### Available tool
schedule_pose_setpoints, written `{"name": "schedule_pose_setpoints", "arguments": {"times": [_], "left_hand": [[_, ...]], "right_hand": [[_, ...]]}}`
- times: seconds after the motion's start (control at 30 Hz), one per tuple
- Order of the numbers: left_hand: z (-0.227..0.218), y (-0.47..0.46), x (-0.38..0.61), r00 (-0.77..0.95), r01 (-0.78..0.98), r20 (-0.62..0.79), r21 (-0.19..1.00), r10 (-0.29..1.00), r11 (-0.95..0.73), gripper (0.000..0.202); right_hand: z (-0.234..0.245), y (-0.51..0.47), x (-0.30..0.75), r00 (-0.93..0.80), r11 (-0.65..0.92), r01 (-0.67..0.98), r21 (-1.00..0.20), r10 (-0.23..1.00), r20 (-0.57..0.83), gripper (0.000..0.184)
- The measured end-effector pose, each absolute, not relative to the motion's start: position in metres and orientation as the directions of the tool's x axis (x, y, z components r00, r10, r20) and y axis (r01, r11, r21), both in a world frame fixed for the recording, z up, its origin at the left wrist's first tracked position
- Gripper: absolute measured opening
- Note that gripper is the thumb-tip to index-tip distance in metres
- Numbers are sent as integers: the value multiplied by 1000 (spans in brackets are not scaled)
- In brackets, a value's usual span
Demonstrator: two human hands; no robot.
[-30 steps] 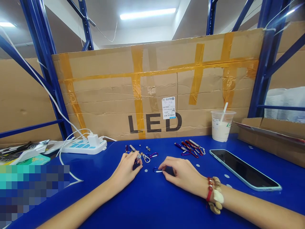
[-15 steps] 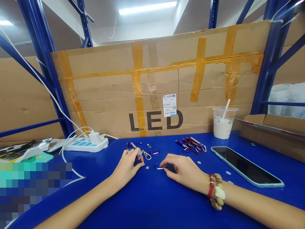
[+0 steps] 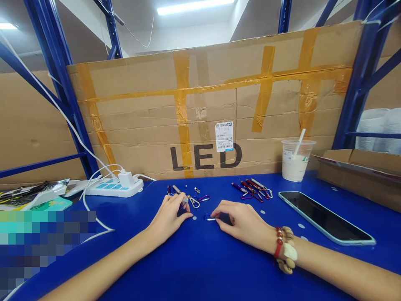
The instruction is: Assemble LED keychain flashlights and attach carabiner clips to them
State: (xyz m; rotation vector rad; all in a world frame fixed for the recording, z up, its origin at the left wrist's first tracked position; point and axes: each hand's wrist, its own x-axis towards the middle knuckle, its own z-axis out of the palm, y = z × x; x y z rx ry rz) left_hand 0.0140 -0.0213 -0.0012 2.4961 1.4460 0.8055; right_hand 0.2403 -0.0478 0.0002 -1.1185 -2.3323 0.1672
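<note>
My right hand pinches a small blue carabiner with a silvery part, low over the blue table. To its left, my left hand reaches palm down to the small parts, its thumb apart from its fingers; its fingertips are partly hidden. A silver carabiner lies just beyond these fingers, beside a purple carabiner and a small metal piece. Behind the left hand are a silver pen-like tube and a dark blue tube.
Several slim metal tubes with carabiners lie at the back right. A phone, a drink cup with a straw and a cardboard box are at the right. A power strip with white cables stands left, before a cardboard wall.
My left thumb and fingers have come apart, and the tiny shiny bit at their tips no longer shows. My right hand keeps its pinch; the view has shifted slightly.
</note>
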Motion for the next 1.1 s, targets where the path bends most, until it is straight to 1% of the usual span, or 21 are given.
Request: {"name": "schedule_pose_setpoints", "arguments": {"times": [0.23,0.47,0.63,0.8,0.93,1.03,1.1], "left_hand": [[-1,-22,14,399,768,367,368,840,-525,21],[-1,-22,15,417,779,366,329,832,-534,17],[-1,-22,14,417,779,360,332,835,-532,14],[-3,-21,13,409,782,371,328,834,-529,7],[-6,-19,13,384,802,396,305,834,-514,10],[-6,-19,13,345,823,423,293,838,-487,14],[-5,-19,13,328,830,427,296,843,-473,16]], "right_hand": [[-1,-47,241,-509,650,676,-347,753,417,22],[-1,-47,241,-508,651,673,-350,752,420,22],[-1,-47,241,-518,659,667,-347,746,419,22],[0,-46,242,-522,662,667,-342,743,419,20],[-1,-45,244,-514,659,672,-338,743,428,21],[-2,-42,244,-478,654,662,-366,745,466,22],[-3,-41,243,-422,633,632,-447,765,486,19]]}}
